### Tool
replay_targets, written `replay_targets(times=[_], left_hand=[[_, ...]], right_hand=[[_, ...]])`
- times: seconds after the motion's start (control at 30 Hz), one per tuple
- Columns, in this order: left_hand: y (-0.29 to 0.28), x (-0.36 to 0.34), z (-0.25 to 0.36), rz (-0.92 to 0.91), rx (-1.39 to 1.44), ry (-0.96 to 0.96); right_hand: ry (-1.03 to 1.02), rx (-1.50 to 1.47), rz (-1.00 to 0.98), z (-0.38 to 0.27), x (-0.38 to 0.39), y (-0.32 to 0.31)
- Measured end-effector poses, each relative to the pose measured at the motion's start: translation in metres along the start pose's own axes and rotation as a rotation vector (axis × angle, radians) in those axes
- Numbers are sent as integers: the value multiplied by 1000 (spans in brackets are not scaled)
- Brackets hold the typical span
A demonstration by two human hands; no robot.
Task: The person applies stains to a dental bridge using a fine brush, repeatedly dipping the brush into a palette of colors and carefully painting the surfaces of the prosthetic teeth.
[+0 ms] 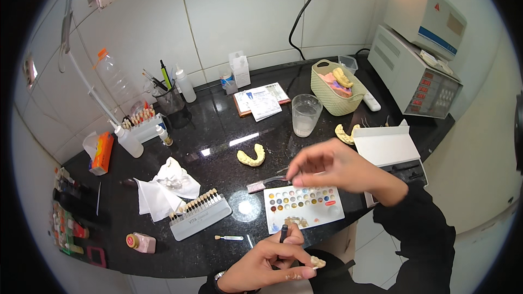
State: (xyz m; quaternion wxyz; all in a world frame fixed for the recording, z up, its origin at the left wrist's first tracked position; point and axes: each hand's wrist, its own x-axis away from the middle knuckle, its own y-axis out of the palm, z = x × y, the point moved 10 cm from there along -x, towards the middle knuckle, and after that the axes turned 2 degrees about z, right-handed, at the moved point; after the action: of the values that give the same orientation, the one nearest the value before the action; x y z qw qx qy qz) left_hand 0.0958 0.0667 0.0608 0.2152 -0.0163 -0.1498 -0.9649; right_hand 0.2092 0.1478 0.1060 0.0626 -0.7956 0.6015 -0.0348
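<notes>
A: Where's the tooth piece (318, 262)?
B: Left hand (264, 264), low, off the near edge of the palette (333, 218). Fingers and thumb pinch one end; the rest sticks out, probably to leave that surface exposed.
A: And the dark rod (283, 233)?
B: Same hand, poking up between the fingers. Looks tucked there to save setting it down. Lower end hidden.
A: Right hand (332, 166)?
B: Over the palette's far edge, by the toothbrush (256, 186). Blurred; fingers curled, can't tell if they pinch anything.
A: Palette contents?
B: Rows of small wells (299, 201), various colours. Brown smear (297, 221) on the near strip. Sits close in, likely for short reach.
A: Other containers?
B: Shade guide (199, 224), left of palette: row of tooth tabs (202, 201), angled on the tabletop (218, 171), presumably for easy viewing. Glass (306, 109) beyond the right hand, a little liquid (304, 129) at the bottom. Basket (327, 98) behind that: yellow cast (342, 78) over pink pieces (332, 84). Mesh cup (171, 100) at the back: pens, upright, probably for quick grabbing. Jar (144, 243), far left: pink contents, lid on.
</notes>
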Motion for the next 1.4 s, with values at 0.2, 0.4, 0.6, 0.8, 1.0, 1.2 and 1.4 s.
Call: replay_targets(times=[0.2, 0.4, 0.6, 0.8, 1.0, 1.2, 1.4], left_hand=[[22, -7, 3, -61, -48, -38], [32, -10, 1, -124, -115, -61], [35, -11, 3, -119, -103, -37], [43, -15, 5, -128, -94, 18], [48, -20, -2, -144, -74, 0], [42, -19, 27, -41, 317, 244], [69, -44, 23, 8, 533, 357]], right_hand=[[2, 8, -149, -18, 47, 33], [-5, 59, -166, -20, 56, 32], [35, -52, -135, -12, 61, 30], [68, -149, -85, -5, 69, 28], [35, -153, -48, 4, 79, 21], [-447, 368, 1001, -4, 200, -14], [-716, -52, 956, 43, 204, 54]])
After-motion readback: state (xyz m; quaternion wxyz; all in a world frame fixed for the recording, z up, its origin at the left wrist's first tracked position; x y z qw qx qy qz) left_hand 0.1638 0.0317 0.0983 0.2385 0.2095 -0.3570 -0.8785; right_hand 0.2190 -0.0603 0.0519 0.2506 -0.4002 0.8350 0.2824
